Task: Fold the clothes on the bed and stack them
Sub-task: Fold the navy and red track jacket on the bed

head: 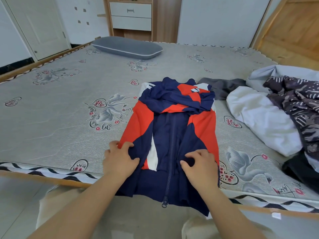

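Bed [60, 118] with printed grey mattress; grey pillow [127, 47] at far side. Crumpled bedding [276, 114] heaped at right. Jacket [172, 131], navy-red-white, zipped, lying near front edge, hem overhanging. Left hand [119, 159] pinching jacket's lower left fabric; right hand [198, 164] pinching fabric right of zip.

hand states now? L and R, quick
Left hand: pinching the jacket near its lower left edge.
Right hand: fingers curled, pinching jacket fabric right of the zipper.
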